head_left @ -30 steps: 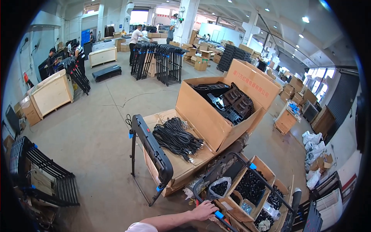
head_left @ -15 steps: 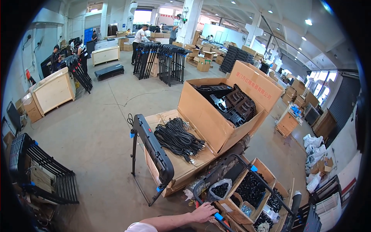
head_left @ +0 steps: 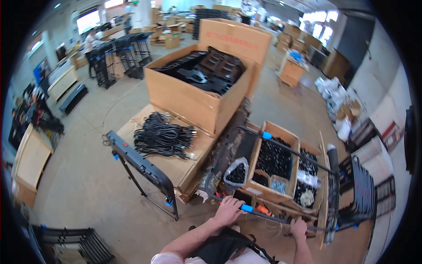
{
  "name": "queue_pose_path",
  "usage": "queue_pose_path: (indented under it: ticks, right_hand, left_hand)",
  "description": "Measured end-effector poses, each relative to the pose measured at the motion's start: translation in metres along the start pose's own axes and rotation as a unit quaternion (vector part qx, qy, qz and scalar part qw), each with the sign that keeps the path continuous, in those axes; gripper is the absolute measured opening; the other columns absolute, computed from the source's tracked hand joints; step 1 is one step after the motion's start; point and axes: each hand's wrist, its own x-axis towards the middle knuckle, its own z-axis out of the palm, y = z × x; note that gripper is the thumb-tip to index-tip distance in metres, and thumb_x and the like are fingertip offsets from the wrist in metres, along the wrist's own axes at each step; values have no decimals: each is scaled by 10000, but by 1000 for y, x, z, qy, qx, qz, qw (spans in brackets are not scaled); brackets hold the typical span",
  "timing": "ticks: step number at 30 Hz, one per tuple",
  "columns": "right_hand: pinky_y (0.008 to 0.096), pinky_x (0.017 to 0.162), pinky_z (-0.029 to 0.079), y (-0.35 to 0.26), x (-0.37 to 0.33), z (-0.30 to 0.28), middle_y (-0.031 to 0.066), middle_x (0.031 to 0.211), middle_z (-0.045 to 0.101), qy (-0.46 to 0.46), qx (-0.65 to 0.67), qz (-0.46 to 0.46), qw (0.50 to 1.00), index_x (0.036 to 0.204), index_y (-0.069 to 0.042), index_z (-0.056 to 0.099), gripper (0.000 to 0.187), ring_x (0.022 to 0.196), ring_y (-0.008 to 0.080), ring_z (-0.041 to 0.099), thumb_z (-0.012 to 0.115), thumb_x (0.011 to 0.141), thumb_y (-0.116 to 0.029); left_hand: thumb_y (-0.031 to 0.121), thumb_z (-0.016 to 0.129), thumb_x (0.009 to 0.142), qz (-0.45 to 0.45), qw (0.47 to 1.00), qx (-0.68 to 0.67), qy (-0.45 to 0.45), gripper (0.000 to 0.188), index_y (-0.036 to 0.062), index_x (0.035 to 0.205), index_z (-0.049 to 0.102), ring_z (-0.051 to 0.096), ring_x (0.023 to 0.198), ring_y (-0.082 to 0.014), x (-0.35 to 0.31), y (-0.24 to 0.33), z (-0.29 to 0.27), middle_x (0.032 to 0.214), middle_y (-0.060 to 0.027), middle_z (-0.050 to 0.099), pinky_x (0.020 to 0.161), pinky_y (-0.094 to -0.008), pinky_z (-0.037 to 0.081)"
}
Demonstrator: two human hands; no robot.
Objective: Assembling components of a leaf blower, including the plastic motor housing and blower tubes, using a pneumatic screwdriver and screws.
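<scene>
A black tubular frame (head_left: 273,218) with blue clips lies over a workbench of parts at the lower right. My left hand (head_left: 229,211) is closed round its near bar, just left of a blue clip (head_left: 247,208). Farther right along that bar, my right hand (head_left: 299,227) is also closed on it. Beneath the frame stand an open carton of small black parts (head_left: 274,159), a plastic bag of black pieces (head_left: 236,173) and a heap of small silvery pieces (head_left: 278,186). An orange-handled tool (head_left: 263,210) rests beside the near bar.
Left of the bench, a bundle of black cables (head_left: 162,134) lies on cardboard, with a large carton of black plastic parts (head_left: 180,90) behind. A standing black frame (head_left: 143,165) is close by on the left. Stacked black frames (head_left: 358,187) stand at right.
The view has swung right and downward. My right hand has come into sight, gripping the frame's near bar. My left hand keeps its hold beside the blue clip.
</scene>
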Motion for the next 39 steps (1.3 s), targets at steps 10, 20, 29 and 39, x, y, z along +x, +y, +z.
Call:
queue_pose_path:
  ticks: [10, 20, 29, 39]
  right_hand:
    - [578, 841, 570, -22, -12, -6, 305, 939, 734, 2, 71, 118, 990, 1069, -1, 640, 383, 925, 487, 720, 590, 976, -369]
    - [298, 448, 451, 77, -15, 28, 61, 727, 636, 103, 578, 338, 736, 1012, 1, 620, 420, 521, 145, 603, 693, 997, -413]
    - [323, 353, 421, 215, 39, 50, 85, 705, 629, 125, 620, 495, 596, 903, -18, 592, 379, 488, 197, 595, 704, 972, -373]
    - [310, 390, 431, 225, 37, 85, 60, 643, 614, 150, 645, 466, 586, 749, -53, 618, 183, 471, 169, 562, 673, 851, -193]
  left_hand:
    - [265, 740, 913, -20, 998, 7, -55, 405, 109, 1276, 649, 620, 1169, -286, 4, 5, -10, 1174, -106, 683, 1140, -480, 354]
    - [37, 688, 868, -197, 960, 47, 194, 436, -31, 1289, 598, 523, 1239, -436, 22, -53, -52, 1331, -242, 581, 1114, -519, 383]
    - [220, 648, 1006, -365, 916, 81, 148, 473, -70, 1375, 588, 625, 1194, -441, 33, -135, -10, 1295, -288, 661, 1059, -472, 464]
    - [222, 652, 1004, -402, 898, 74, 164, 368, -10, 1290, 663, 687, 1072, -384, 29, -144, -16, 1161, -227, 728, 966, -456, 508]
